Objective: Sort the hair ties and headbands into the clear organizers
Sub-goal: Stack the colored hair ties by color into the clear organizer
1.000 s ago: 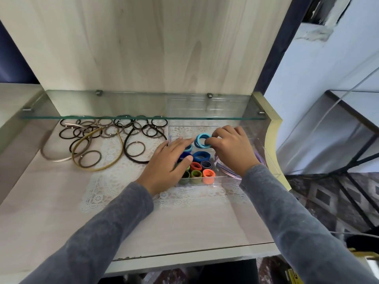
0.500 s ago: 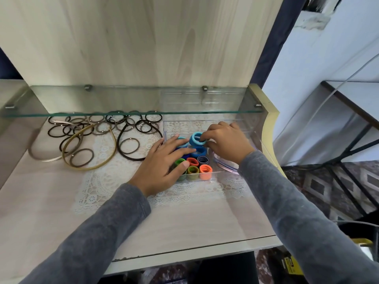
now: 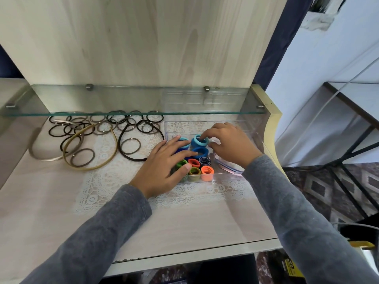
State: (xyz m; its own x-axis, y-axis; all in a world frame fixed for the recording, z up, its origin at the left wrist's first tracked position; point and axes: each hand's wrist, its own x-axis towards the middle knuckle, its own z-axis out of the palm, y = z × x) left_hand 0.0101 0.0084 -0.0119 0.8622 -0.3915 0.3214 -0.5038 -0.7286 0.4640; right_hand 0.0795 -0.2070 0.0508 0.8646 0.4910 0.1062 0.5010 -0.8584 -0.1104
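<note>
Light-blue hair tie (image 3: pixel 199 141) pinched by right fingers (image 3: pixel 208 132), left fingers (image 3: pixel 181 155) flat (glass shelf (image 3: pixel 123 101) overhead).

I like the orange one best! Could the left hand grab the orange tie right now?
Probably yes. The orange tie sits uncovered in the near corner of the organizer, just right of the left hand. The right hand holds the light blue tie farther back, so nothing blocks the way.

Pale wood panel (image 3: pixel 143 42) fills the back, and a glass shelf (image 3: pixel 123 99) runs across it on metal pegs. Light wood desk (image 3: pixel 41 201) below, white lace mat (image 3: pixel 98 181) spread on it. Off right: white wall (image 3: pixel 328 48), dark curtain (image 3: pixel 283 33), black metal frame (image 3: pixel 352 148) over patterned floor (image 3: pixel 328 185). Soft, even light.
</note>
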